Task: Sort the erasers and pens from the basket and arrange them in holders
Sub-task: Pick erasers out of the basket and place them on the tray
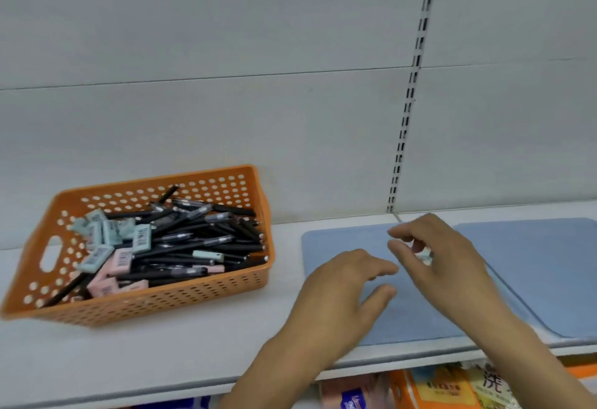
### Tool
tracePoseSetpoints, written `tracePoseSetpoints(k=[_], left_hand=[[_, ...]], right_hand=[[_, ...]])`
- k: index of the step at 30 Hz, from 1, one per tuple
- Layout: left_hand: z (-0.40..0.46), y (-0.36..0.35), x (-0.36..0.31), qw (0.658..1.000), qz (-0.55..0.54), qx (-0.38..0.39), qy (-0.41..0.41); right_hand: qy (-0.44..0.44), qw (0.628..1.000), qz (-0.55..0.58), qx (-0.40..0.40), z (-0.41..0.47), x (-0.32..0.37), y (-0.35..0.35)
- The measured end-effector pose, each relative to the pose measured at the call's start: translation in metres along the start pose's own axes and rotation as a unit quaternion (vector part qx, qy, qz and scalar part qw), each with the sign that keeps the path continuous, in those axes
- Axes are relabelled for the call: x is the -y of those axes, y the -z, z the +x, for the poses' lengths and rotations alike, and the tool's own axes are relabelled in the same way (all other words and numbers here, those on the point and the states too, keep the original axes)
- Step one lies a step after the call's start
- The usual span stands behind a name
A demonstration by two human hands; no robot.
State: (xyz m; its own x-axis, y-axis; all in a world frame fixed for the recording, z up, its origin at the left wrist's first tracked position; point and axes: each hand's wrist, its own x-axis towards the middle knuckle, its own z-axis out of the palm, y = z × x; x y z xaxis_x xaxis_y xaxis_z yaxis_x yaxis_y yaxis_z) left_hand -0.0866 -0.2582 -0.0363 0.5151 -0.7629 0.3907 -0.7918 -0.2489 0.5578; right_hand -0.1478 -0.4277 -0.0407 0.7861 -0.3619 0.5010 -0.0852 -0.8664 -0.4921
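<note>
An orange perforated basket (pixel 206 290) stands on the white shelf at the left. It holds several black pens (pixel 206 237) piled across its right half and pale green and pink erasers (pixel 109 253) in its left half. My left hand (pixel 342 295) hovers over a blue mat, palm down, fingers apart and holding nothing. My right hand (pixel 442 257) is just right of it, fingers curled around a small pale object (pixel 424 255) that is mostly hidden, possibly an eraser. No holders are in view.
Two blue mats (pixel 336 247) (pixel 549 266) lie side by side on the white shelf (pixel 161 353). A slotted metal upright (pixel 410 101) runs up the grey back panel. Packaged goods (pixel 436 389) sit on the shelf below the front edge.
</note>
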Motion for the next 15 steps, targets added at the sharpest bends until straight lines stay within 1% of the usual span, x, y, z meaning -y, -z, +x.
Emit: tracePoseSetpoints(k=[3,6,8,10,12,13,15], left_hand=[[-0.036,0.055,0.006,0.997,0.012,-0.062,-0.032],[-0.067,0.115,0.028,0.987,0.061,-0.144,-0.020],[-0.083,0.155,0.052,0.975,0.110,-0.186,0.046],[-0.092,0.191,0.080,0.956,0.160,-0.204,0.136],[-0.094,0.217,0.107,0.934,0.213,-0.185,0.219],[-0.093,0.226,0.118,0.925,0.243,-0.154,0.248],[-0.090,0.234,0.136,0.911,0.302,-0.052,0.276]], right_hand=[[0.072,0.991,0.112,0.010,0.015,0.056,-0.014],[0.144,0.976,0.160,0.040,0.031,0.111,-0.026],[0.170,0.963,0.190,0.088,0.040,0.140,-0.038],[0.180,0.955,0.181,0.151,0.049,0.163,-0.055],[0.197,0.950,0.108,0.216,0.058,0.181,-0.075],[0.206,0.946,0.069,0.239,0.062,0.188,-0.084],[0.215,0.940,0.013,0.263,0.068,0.197,-0.100]])
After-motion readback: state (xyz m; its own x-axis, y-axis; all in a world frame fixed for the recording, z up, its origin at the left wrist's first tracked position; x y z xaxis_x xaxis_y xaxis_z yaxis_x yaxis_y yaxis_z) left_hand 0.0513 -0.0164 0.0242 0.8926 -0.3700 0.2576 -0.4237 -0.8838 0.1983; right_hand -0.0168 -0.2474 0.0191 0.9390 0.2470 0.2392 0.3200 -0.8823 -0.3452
